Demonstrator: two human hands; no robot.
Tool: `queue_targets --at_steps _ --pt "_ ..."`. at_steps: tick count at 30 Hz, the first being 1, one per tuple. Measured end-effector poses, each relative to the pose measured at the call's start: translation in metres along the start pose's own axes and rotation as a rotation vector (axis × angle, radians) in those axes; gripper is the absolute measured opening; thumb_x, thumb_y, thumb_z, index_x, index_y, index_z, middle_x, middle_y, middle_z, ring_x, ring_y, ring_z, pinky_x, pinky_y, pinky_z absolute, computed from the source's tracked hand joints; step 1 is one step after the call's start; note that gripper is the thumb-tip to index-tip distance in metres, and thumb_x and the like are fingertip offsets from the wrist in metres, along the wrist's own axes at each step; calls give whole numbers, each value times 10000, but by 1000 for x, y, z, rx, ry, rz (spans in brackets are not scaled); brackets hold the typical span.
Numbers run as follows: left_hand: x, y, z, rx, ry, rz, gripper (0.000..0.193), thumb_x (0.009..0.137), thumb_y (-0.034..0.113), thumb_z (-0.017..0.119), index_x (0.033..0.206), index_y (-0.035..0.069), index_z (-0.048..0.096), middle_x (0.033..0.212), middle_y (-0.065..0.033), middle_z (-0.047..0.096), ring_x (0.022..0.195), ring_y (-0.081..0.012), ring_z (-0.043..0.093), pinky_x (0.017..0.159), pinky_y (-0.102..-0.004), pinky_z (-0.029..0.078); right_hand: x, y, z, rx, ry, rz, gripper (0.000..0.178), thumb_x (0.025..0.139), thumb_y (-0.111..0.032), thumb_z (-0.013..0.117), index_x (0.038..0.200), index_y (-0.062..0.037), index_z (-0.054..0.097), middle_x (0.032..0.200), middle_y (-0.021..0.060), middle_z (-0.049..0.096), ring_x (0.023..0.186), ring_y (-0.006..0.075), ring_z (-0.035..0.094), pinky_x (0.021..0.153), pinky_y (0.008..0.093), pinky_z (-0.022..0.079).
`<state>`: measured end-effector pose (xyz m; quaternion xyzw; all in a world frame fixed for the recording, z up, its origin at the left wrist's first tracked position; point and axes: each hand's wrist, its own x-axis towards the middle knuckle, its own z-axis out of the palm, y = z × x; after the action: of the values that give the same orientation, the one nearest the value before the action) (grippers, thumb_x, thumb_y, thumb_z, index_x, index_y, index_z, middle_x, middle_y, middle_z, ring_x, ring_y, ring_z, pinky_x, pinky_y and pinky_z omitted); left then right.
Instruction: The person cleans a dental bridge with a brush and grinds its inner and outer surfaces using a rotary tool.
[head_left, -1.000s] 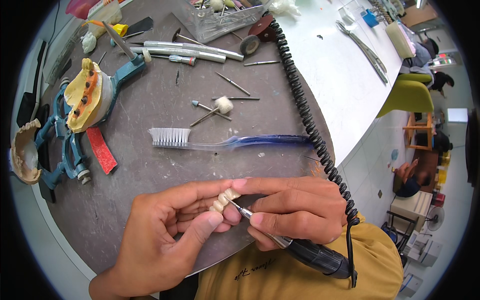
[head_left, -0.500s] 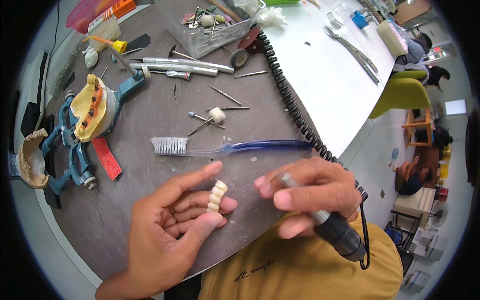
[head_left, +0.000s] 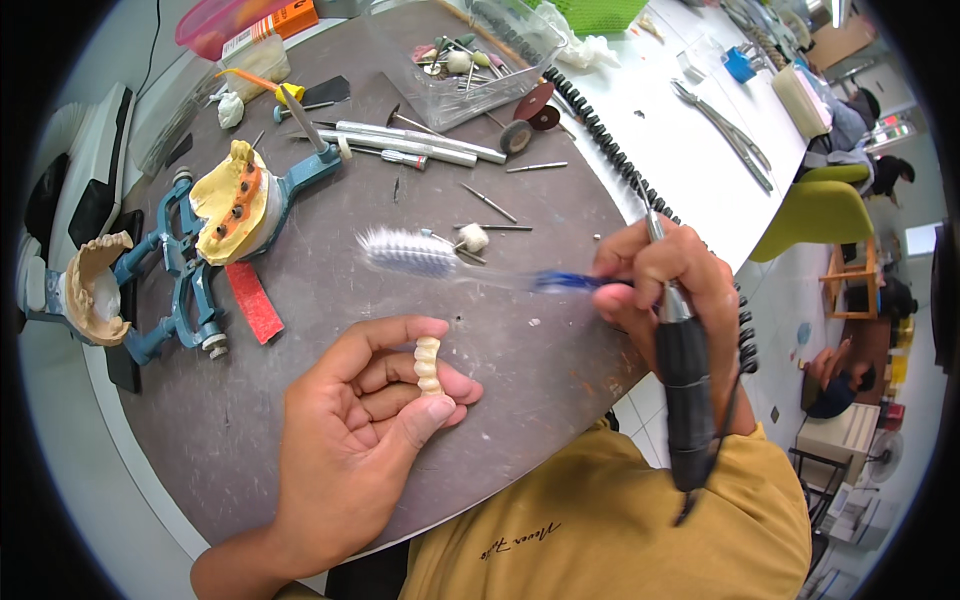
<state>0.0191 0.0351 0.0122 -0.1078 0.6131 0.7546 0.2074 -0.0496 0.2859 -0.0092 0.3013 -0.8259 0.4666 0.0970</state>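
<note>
Between the thumb and fingers of my left hand (head_left: 370,420) is a cream-coloured dental bridge (head_left: 427,366) of several joined teeth, held upright. My right hand (head_left: 665,275) pinches the blue handle of a toothbrush (head_left: 575,281) and also holds a black and silver rotary handpiece (head_left: 685,385), its slim end pointing up and away. The brush's white bristles are smeared by motion above the bench. On the left stands a blue articulator (head_left: 185,262) carrying a yellow dental model (head_left: 228,205) with dark posts in an orange band. A second, beige tooth model (head_left: 98,290) is on its outer side.
Several small burs and a white felt polishing tip (head_left: 473,238) lie beyond my hands. Metal instruments (head_left: 400,145) and a clear box (head_left: 470,65) of bits are farther back. A coiled black cord (head_left: 610,140) runs along the right. A red strip (head_left: 254,303) lies near the articulator.
My right hand has moved up and taken hold of the toothbrush, which was lying on the bench. The handpiece has swung more upright. My left hand still grips the dental bridge.
</note>
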Motion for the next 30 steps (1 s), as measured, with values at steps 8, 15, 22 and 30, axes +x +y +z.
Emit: queue_targets --at_steps 8,15,22,30 --pt "1 -1 0 -31 -9 -31 402 924 -59 614 1303 -44 479 1057 -158 681 997 -210 707 902 -303 590 -15 -5 -37 175 -227 126 332 759 27 775 743 -99 468 728 85 648 628 172 634 564 287 483" --pt "1 3 2 62 -6 -55 398 915 -76 610 1291 -45 485 1003 -146 697 975 -207 716 888 -302 594 0 -17 -4 172 -332 86 284 759 61 751 791 -44 489 754 87 587 672 255 625 597 332 482" --pt "-1 0 3 2 7 -22 381 903 -87 615 1264 -35 502 983 -134 685 966 -213 716 872 -294 595 -16 -1 -29 128 -256 110 317 752 0 785 759 -82 479 724 90 632 639 192 646 584 303 496" --pt "-2 -6 3 18 -2 66 391 893 -103 606 1259 -14 503 1012 -141 681 1022 -232 697 892 -302 585 -15 0 -41 -55 41 148 397 757 -58 831 766 -110 438 746 101 666 690 139 652 594 243 473"
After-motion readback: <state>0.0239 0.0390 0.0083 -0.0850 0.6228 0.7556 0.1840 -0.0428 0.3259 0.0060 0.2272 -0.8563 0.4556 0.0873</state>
